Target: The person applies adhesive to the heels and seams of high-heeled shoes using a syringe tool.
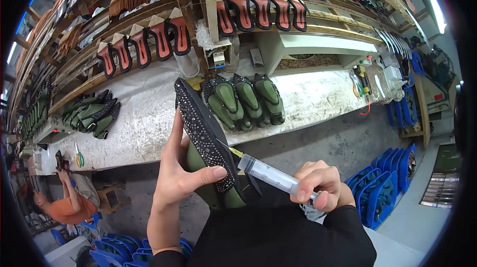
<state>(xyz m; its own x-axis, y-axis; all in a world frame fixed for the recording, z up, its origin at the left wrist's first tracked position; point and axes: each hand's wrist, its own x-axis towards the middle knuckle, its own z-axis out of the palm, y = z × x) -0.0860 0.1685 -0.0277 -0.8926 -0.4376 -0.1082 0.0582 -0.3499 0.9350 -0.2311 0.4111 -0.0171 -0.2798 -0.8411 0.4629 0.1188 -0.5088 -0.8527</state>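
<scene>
Holding studded shoe, syringe at its edge

Shoe (pixel 206 133) sits frame center, toe at 11 o'clock. Left hand (pixel 181 175) wrapped round it, thumb across the studs. Right hand (pixel 318 185) at 4 o'clock, fingers closed on syringe (pixel 271 175), needle tip touching shoe's edge. Green shoes (pixel 246 100) on bench (pixel 144 113) at 12; blue bins (pixel 382 182) at 3.

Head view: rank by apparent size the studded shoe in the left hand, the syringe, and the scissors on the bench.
1. Studded shoe, largest, though it is close to the camera.
2. Syringe, held in the right hand, shorter and also close.
3. Scissors, smallest, but they lie farther off, so true size is unsure.
</scene>
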